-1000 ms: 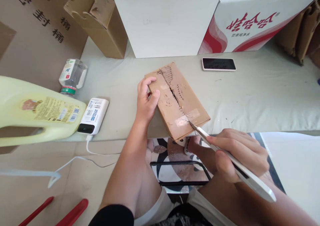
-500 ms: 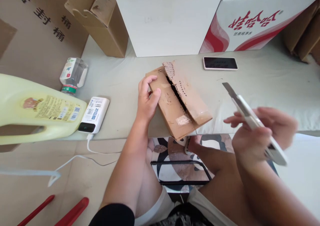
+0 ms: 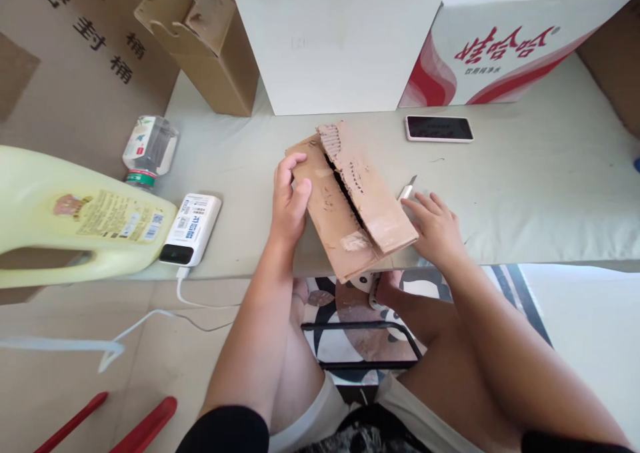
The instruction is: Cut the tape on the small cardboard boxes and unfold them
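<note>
A small worn cardboard box [image 3: 325, 206], its top slit along a dark gap and its flap edge torn, lies tilted at the front of the cloth-covered surface. My left hand [image 3: 290, 196] is closed round its left edge, thumb on top. At the box's right side is my right hand [image 3: 437, 229], fingers stretched out and apart. Just beyond those fingertips, a white utility knife [image 3: 407, 190] lies on the cloth with its blade out; the box hides part of its handle. Whether the right fingers touch the box or the knife I cannot tell.
A phone [image 3: 439, 129] lies behind the knife, before a white box [image 3: 340, 46] and a red-and-white carton [image 3: 500, 53]. To the left are a power bank [image 3: 191, 229] with a cable, a clear bottle [image 3: 150, 147], a yellow jug [image 3: 85, 216] and an open carton [image 3: 220, 66].
The utility knife was raised in my right hand; now it lies on the cloth beside the box, let go. My right hand has moved left to the box, which has shifted slightly left.
</note>
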`<state>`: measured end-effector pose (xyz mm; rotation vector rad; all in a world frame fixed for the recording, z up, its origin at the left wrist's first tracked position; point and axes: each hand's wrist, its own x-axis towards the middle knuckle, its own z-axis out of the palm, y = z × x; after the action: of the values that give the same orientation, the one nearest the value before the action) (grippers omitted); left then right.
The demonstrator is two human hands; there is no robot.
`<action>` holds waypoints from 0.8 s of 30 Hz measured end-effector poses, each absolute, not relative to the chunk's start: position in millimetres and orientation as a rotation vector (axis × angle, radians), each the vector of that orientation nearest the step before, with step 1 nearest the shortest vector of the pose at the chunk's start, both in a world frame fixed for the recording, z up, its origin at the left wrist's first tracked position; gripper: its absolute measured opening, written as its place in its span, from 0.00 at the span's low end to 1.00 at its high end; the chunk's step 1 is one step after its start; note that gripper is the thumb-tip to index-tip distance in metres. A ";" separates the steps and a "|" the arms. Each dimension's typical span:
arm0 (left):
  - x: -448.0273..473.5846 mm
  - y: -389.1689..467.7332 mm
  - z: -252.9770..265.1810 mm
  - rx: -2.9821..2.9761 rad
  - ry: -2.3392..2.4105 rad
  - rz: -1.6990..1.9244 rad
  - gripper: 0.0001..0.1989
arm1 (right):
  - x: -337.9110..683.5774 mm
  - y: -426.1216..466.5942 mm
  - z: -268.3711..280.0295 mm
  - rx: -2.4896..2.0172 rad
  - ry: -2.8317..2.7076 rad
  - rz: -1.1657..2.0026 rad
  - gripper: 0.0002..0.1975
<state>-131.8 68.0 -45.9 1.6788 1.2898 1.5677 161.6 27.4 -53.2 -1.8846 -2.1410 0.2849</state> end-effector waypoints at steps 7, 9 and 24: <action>-139.0 62.9 -44.4 1.477 1.276 1.548 0.29 | 151.6 25.0 -51.4 -1.409 -2.220 0.472 0.18; -141.7 62.1 -43.4 1.499 1.298 1.528 0.29 | 149.0 24.6 -48.9 -1.265 -2.241 0.566 0.18; -131.1 60.4 -28.6 1.147 1.355 1.298 0.19 | 153.8 18.1 -46.2 -1.139 -1.499 1.357 0.21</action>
<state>-131.1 60.4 -28.6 1.1465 1.3555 1.2975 153.8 18.1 -46.2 -1.1388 -1.4994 1.3568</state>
